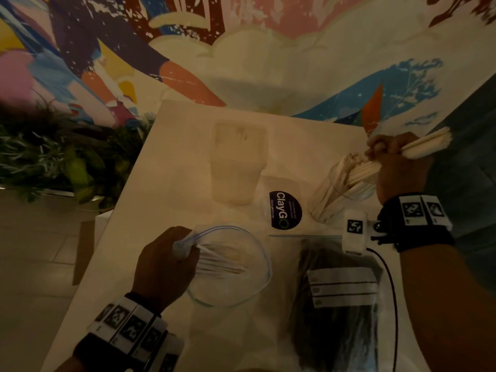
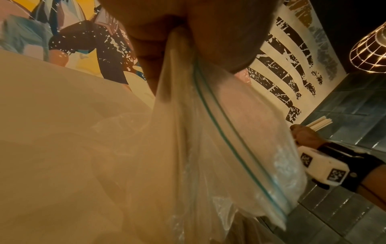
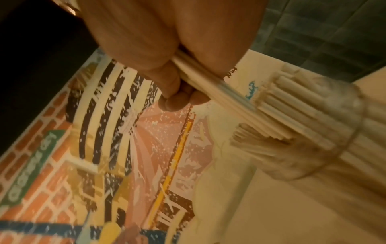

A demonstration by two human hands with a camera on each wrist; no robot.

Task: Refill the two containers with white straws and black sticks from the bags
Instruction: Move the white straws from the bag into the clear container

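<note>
Head view: right hand (image 1: 397, 167) gripping bundle of white paper straws (image 1: 426, 143), lower ends inside clear round glass jar (image 1: 338, 200); left hand (image 1: 163, 264) pinching clear zip-top plastic bag (image 1: 230, 264).

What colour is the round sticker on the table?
The round sticker is dark navy with white "ClayGo" lettering, clearest in the head view.

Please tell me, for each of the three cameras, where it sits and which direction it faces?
Head: worn on the head, facing down at the table; both hands show.
Left wrist: looks along the left hand gripping the clear bag.
Right wrist: looks along the right hand pushing white straws into the glass jar.
Shared: head and left wrist views both show the right hand holding straws.
</note>
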